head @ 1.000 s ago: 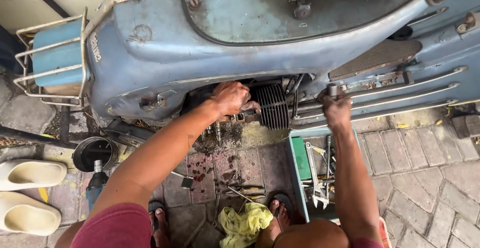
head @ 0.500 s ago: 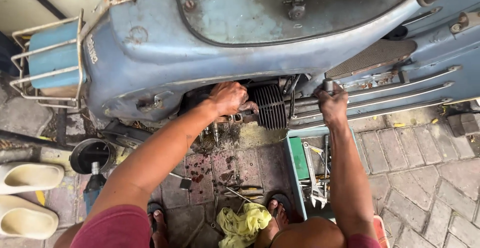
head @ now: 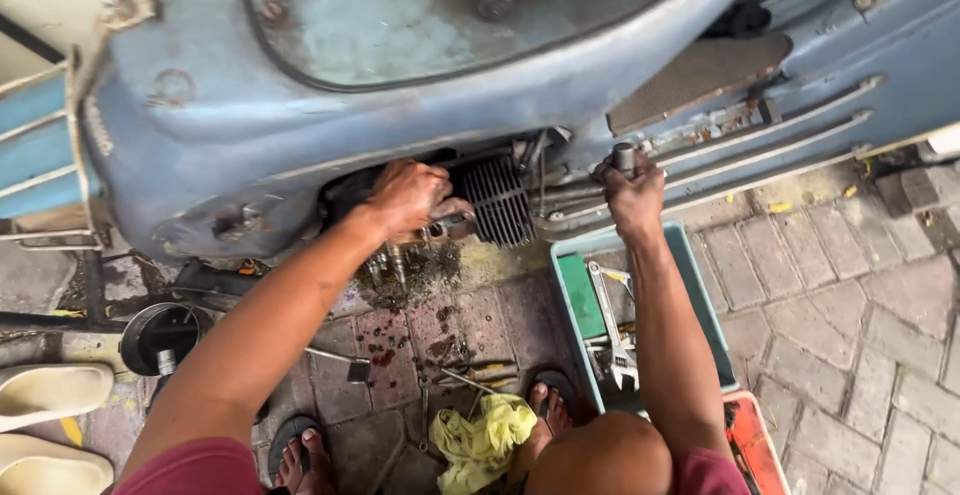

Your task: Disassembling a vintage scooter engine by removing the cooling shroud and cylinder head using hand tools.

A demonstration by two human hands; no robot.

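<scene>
A faded blue scooter (head: 330, 125) fills the upper part of the view, its side panel off so that the finned engine cylinder (head: 497, 198) shows in the opening. On the stained brick paving (head: 880, 325) below lie a green tool tray (head: 574, 300) holding a wrench and other metal tools, a yellow rag (head: 483, 435) between the person's sandalled feet, a few loose tools, and a dark round pot (head: 160, 335) to the left. Two pale slippers (head: 50, 395) sit at the left edge.

The left hand (head: 408, 198) is curled inside the engine opening, just left of the cylinder, its fingers bent around some small part (too hidden by the knuckles to tell what, or how tightly). The left arm runs long and nearly straight from the lower left up to the engine.

The right hand (head: 632, 187) is closed around a short metal rod (head: 624, 157), whose end pokes up above the fist, right at the edge of the scooter's footboard. The right forearm rises steeply from the knee, crossing over the tray.
</scene>
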